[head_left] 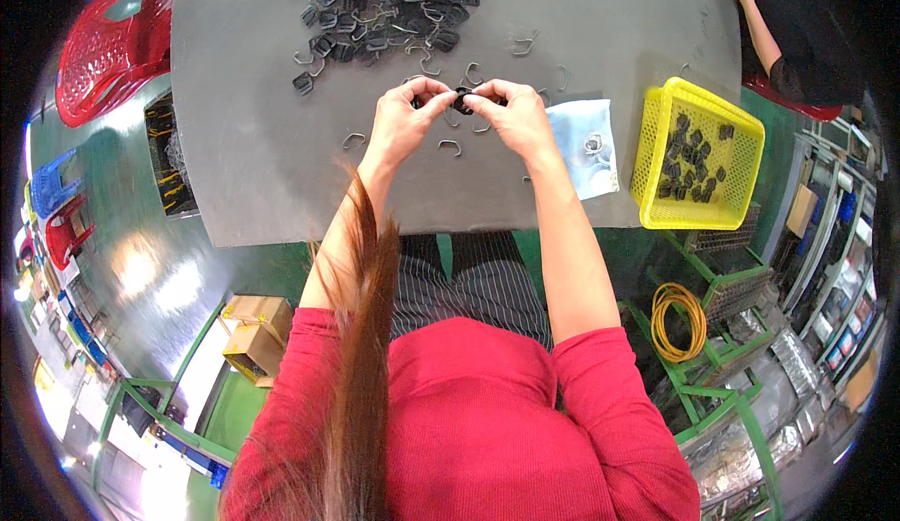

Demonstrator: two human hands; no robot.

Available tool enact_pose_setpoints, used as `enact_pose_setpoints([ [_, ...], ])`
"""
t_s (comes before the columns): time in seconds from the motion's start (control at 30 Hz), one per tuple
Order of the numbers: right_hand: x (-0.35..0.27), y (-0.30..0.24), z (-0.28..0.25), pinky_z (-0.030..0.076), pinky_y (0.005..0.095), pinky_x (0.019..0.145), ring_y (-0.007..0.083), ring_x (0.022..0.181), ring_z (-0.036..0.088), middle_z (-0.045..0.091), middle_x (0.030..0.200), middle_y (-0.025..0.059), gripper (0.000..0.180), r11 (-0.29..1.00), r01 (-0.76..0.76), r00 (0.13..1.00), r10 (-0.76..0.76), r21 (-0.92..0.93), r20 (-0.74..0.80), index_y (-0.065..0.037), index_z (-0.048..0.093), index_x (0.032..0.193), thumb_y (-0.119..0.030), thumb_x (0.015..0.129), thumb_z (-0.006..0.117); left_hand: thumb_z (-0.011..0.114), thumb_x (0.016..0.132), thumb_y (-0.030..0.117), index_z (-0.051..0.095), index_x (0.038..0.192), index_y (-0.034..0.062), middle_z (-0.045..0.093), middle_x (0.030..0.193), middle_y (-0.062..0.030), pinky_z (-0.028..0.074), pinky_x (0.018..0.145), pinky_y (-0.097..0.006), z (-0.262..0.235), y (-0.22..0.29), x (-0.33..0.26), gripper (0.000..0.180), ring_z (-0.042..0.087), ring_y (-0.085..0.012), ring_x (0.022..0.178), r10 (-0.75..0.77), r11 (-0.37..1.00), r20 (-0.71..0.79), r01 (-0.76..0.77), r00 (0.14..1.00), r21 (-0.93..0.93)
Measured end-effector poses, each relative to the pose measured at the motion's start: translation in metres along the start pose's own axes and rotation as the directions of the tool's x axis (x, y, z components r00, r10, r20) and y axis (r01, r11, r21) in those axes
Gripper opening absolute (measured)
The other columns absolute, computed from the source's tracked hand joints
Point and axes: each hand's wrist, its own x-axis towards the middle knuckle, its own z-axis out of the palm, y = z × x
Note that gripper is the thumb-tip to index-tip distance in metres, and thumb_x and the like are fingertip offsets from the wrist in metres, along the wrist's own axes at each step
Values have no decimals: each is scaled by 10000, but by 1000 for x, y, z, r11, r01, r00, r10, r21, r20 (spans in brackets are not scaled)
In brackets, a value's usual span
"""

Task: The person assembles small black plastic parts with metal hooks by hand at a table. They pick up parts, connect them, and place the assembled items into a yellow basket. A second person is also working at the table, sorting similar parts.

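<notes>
Between the fingertips of both hands is a small black plastic buckle-like part [463,100], held over the grey table [281,174]. My left hand [405,118] pinches it from the left; my right hand [514,118] grips it from the right. Fingers cover much of the part, so its details do not show. Around the hands lie loose bent metal hooks, one of them a C-shaped wire hook [450,148] just below. Past my hands spreads a large heap of black plastic parts [384,10] mixed with such hooks.
Right of my forearm lies a light blue sheet [577,136] with a small clear item on it. A yellow basket [656,160] holding several black parts stands at the table's right edge. Another person's arm [755,24] rests at the far right. A red chair [117,61] stands left.
</notes>
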Motion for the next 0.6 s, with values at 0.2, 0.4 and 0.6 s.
enact_pose_setpoints([
  [0.2,26,42,-22,483,278,619,118,640,617,664,669,61,262,977,-194,974,181,-87,-140,-63,722,859,-292,732,715,619,874,317,650,1021,111,566,770,54,387,517,-177,-3,-1,11,255,501,-24,642,-368,875,29,357,929,-327],
  [0.4,23,54,-44,432,231,536,62,577,554,639,647,16,200,945,-261,959,277,199,-61,-55,723,818,-241,744,737,574,895,240,615,994,73,578,887,-12,479,592,-263,-1,-19,9,199,585,-138,774,-496,624,180,493,849,-607],
  [0.6,1,63,-67,432,239,527,93,560,561,641,646,26,184,900,-280,948,314,335,-51,-55,720,800,-230,743,726,566,903,212,580,986,46,592,903,-59,544,644,-306,36,0,21,186,623,-199,814,-414,596,254,472,874,-650],
])
